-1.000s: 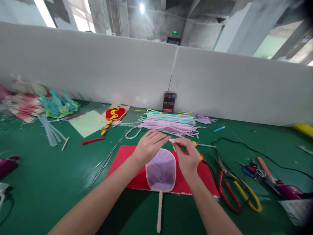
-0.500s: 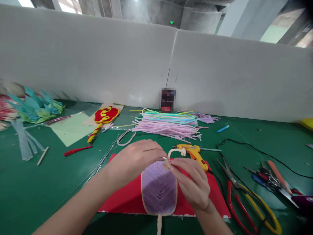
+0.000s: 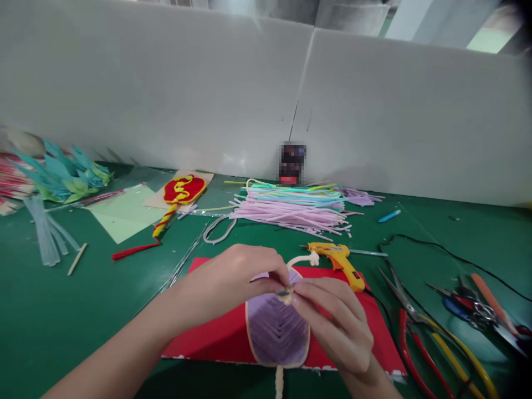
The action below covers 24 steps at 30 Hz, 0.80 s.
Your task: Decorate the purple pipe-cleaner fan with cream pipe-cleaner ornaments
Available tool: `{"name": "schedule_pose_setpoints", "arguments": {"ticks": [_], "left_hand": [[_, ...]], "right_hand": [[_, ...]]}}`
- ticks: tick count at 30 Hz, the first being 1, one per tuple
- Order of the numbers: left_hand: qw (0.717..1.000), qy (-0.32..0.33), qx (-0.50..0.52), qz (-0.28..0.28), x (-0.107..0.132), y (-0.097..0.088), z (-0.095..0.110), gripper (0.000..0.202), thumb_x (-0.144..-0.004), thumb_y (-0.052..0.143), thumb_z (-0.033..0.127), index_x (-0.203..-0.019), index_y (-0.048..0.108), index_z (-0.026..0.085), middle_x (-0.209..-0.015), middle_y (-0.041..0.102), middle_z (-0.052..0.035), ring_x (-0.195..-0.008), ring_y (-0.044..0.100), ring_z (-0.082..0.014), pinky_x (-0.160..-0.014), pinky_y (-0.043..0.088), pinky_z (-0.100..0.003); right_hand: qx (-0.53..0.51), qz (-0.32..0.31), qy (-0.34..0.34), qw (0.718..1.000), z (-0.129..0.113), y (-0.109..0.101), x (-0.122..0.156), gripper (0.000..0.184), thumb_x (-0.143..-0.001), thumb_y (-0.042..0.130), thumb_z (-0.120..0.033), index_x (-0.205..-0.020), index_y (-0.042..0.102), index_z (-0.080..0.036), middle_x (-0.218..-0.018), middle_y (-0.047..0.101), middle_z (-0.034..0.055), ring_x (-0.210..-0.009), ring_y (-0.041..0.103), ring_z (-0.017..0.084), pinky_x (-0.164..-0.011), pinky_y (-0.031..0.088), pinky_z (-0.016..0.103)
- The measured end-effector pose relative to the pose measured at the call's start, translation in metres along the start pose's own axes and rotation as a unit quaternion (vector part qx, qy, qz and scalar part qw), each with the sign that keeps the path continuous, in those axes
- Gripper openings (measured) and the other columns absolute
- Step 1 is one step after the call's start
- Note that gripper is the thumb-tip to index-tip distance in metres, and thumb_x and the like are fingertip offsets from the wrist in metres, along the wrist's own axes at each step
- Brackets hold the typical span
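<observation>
A purple pipe-cleaner fan (image 3: 276, 331) with a cream rim lies on a red sheet (image 3: 216, 332) on the green table. My left hand (image 3: 236, 282) and my right hand (image 3: 334, 321) meet over the fan's top edge. Both pinch the end of a cream pipe cleaner (image 3: 301, 259) that arcs up and away to a knotted tip. The fingers of both hands are closed on it. The fan's cream handle (image 3: 278, 388) runs off the bottom of the view.
A yellow glue gun (image 3: 338, 257) lies just behind my hands. A pile of pastel pipe cleaners (image 3: 291, 208) sits further back. Red-and-yellow pliers (image 3: 428, 338), scissors (image 3: 469, 302) and a black cable (image 3: 436, 252) are at the right. A red-and-yellow fan (image 3: 183, 191) and teal paper shapes (image 3: 66, 174) are at the left.
My hands have drawn nearer to me over the fan's top, and the cream pipe cleaner now arcs up from my pinched fingers. The view has tilted down.
</observation>
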<state>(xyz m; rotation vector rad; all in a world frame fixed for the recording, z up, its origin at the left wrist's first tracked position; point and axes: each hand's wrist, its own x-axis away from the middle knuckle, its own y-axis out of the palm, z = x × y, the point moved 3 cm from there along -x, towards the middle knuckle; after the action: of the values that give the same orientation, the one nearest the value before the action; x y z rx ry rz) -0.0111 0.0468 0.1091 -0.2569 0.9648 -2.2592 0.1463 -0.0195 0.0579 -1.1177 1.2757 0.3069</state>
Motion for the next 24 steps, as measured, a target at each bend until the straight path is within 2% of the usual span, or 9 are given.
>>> {"name": "schedule_pose_setpoints", "arguments": {"ticks": [7, 12, 16, 20, 24], "left_hand": [[0.995, -0.062, 0.066, -0.034, -0.0005, 0.0010, -0.0020, 0.007, -0.077, 0.053, 0.014, -0.077, 0.058, 0.019, -0.073, 0.060, 0.0050, -0.067, 0.053, -0.0069, -0.060, 0.039, -0.015], [0.996, -0.056, 0.057, -0.030, -0.0005, 0.0010, -0.0032, 0.007, -0.077, 0.052, 0.015, -0.078, 0.058, 0.019, -0.074, 0.059, 0.0040, -0.067, 0.051, -0.0074, -0.059, 0.038, -0.016], [0.997, -0.052, 0.047, -0.029, 0.0001, 0.0001, -0.0033, 0.006, -0.078, 0.052, 0.018, -0.078, 0.058, 0.018, -0.074, 0.059, 0.0032, -0.067, 0.051, -0.0080, -0.059, 0.038, -0.016], [0.995, -0.057, 0.074, -0.034, 0.0001, 0.0008, -0.0013, 0.007, -0.079, 0.051, 0.017, -0.077, 0.058, 0.017, -0.074, 0.060, 0.0026, -0.067, 0.051, -0.0080, -0.060, 0.039, -0.017], [0.993, -0.050, 0.101, -0.040, -0.0006, 0.0055, -0.0005, 0.006, -0.078, 0.052, 0.017, -0.077, 0.058, 0.017, -0.074, 0.060, 0.0031, -0.069, 0.052, -0.0080, -0.063, 0.039, -0.017]], "right_hand": [[-0.007, 0.003, -0.006, 1.000, -0.0036, 0.0016, 0.0002, 0.025, -0.072, 0.063, -0.006, -0.096, 0.064, -0.014, -0.095, 0.067, 0.0090, -0.094, 0.060, 0.021, -0.073, 0.053, 0.034], [-0.007, -0.013, 0.000, 1.000, -0.0017, 0.0027, 0.0061, 0.028, -0.074, 0.061, -0.008, -0.101, 0.063, -0.016, -0.099, 0.066, 0.0082, -0.097, 0.059, 0.022, -0.075, 0.053, 0.035], [-0.027, -0.017, 0.002, 0.999, -0.0012, 0.0021, 0.0059, 0.033, -0.075, 0.059, -0.006, -0.107, 0.060, -0.012, -0.102, 0.065, 0.0112, -0.099, 0.058, 0.023, -0.076, 0.053, 0.038], [-0.026, -0.013, 0.011, 1.000, -0.0006, -0.0004, 0.0037, 0.040, -0.073, 0.059, -0.003, -0.113, 0.056, -0.009, -0.103, 0.064, 0.0132, -0.100, 0.058, 0.024, -0.078, 0.053, 0.039], [-0.018, -0.020, 0.021, 0.999, 0.0001, -0.0010, 0.0055, 0.039, -0.076, 0.058, -0.007, -0.115, 0.055, -0.011, -0.105, 0.064, 0.0116, -0.100, 0.058, 0.024, -0.078, 0.054, 0.039]]}}
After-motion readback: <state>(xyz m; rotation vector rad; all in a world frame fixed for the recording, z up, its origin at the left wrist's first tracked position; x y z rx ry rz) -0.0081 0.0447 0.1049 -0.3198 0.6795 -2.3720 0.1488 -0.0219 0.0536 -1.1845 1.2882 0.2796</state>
